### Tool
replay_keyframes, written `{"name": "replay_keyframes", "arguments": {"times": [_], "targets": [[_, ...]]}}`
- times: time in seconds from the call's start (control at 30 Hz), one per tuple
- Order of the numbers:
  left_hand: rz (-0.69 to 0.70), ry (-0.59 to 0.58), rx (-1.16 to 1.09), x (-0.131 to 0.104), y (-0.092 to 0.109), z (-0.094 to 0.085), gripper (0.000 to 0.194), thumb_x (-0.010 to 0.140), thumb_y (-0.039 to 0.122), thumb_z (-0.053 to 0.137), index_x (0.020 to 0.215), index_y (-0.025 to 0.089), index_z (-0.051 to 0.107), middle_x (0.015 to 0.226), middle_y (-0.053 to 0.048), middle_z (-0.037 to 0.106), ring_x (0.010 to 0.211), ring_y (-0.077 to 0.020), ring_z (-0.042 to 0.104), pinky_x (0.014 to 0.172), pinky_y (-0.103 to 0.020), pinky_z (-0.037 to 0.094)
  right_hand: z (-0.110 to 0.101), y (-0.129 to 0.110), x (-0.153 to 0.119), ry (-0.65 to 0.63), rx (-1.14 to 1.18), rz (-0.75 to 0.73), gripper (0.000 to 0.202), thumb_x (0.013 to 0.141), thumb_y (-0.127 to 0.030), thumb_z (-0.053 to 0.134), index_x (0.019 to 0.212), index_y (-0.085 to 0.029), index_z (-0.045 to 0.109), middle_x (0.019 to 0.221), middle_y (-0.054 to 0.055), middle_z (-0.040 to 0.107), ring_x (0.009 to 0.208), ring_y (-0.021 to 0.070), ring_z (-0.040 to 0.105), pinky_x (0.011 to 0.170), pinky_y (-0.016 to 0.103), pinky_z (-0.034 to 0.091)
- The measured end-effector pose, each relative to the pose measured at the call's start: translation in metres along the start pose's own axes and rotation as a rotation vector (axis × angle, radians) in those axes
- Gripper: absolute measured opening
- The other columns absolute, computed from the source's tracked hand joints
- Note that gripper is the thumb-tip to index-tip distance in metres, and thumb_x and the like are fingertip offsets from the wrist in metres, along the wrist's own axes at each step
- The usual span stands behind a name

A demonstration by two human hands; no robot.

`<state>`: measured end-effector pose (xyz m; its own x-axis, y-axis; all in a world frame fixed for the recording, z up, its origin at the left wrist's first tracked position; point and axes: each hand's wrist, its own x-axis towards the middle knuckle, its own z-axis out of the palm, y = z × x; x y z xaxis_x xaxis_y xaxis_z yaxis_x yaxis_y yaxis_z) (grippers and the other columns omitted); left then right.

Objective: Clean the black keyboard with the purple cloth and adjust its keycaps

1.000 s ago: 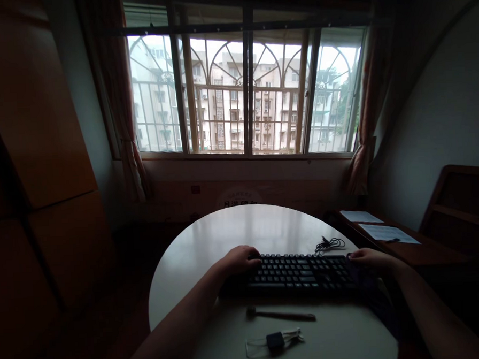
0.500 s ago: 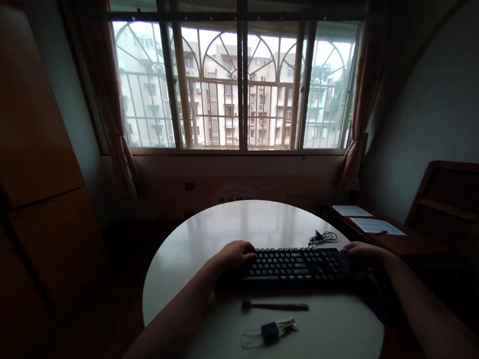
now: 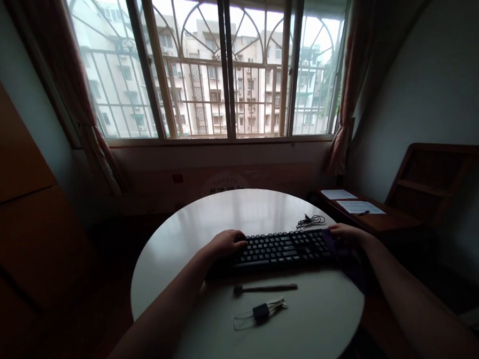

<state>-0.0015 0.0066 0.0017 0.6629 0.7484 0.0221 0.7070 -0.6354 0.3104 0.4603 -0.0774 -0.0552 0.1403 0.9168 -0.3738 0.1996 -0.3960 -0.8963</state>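
Note:
A black keyboard point(image 3: 273, 249) lies across a round white table point(image 3: 164, 269). My left hand point(image 3: 226, 244) is closed on the keyboard's left end, its fingertips over the keys at the top left corner. At the right end, my right hand point(image 3: 349, 235) grips a dark purple cloth point(image 3: 349, 265), which covers that end of the keyboard and hangs down toward the table's edge. A coiled black cable point(image 3: 310, 220) lies behind the keyboard. In front of it is a thin brush point(image 3: 265, 288), and nearer to me a small dark block with pale cords point(image 3: 261, 312).
On the right, a low brown table point(image 3: 390, 221) carries white papers point(image 3: 360, 207) and a pen point(image 3: 364, 213). A wooden chair back point(image 3: 426, 183) leans near the wall. An orange-brown cabinet point(image 3: 20, 223) stands at the left, and a barred window point(image 3: 228, 67) is ahead.
The camera view has shifted, so the table and both hands appear slightly higher and further left. Both hands keep their places at the keyboard's ends.

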Motion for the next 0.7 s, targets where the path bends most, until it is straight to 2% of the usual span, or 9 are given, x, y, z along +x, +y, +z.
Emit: {"name": "replay_keyframes", "arguments": {"times": [0.27, 0.57, 0.7], "targets": [[0.028, 0.015, -0.011, 0.004, -0.004, 0.002, 0.041, 0.085, 0.051, 0.053, 0.113, 0.024, 0.067, 0.115, -0.005, 0.067, 0.103, -0.0242, 0.061, 0.087, -0.029, 0.046, -0.01, 0.008, 0.005, -0.038, 0.027, -0.051, 0.017, 0.07, -0.021, 0.071, 0.08, -0.016, 0.058, 0.056, -0.003, 0.053, 0.042, 0.0065, 0.044, 0.037, 0.016, 0.027], [0.036, 0.02, -0.006, 0.004, -0.004, 0.001, 0.041, 0.085, 0.049, 0.053, 0.114, 0.023, 0.067, 0.116, -0.006, 0.067, 0.105, -0.0242, 0.061, 0.089, -0.029, 0.045, -0.013, 0.01, 0.006, -0.048, 0.048, -0.087, 0.019, 0.07, -0.018, 0.071, 0.087, -0.016, 0.062, 0.063, -0.002, 0.06, 0.045, 0.0057, 0.047, 0.038, 0.014, 0.027], [0.032, 0.017, -0.009, 0.003, -0.003, 0.0, 0.04, 0.085, 0.048, 0.053, 0.113, 0.023, 0.067, 0.116, -0.005, 0.067, 0.105, -0.0244, 0.061, 0.088, -0.029, 0.045, -0.013, 0.01, 0.006, -0.059, 0.069, -0.087, 0.02, 0.071, -0.017, 0.071, 0.088, -0.016, 0.061, 0.062, -0.003, 0.058, 0.044, 0.0047, 0.045, 0.038, 0.014, 0.026]]}}
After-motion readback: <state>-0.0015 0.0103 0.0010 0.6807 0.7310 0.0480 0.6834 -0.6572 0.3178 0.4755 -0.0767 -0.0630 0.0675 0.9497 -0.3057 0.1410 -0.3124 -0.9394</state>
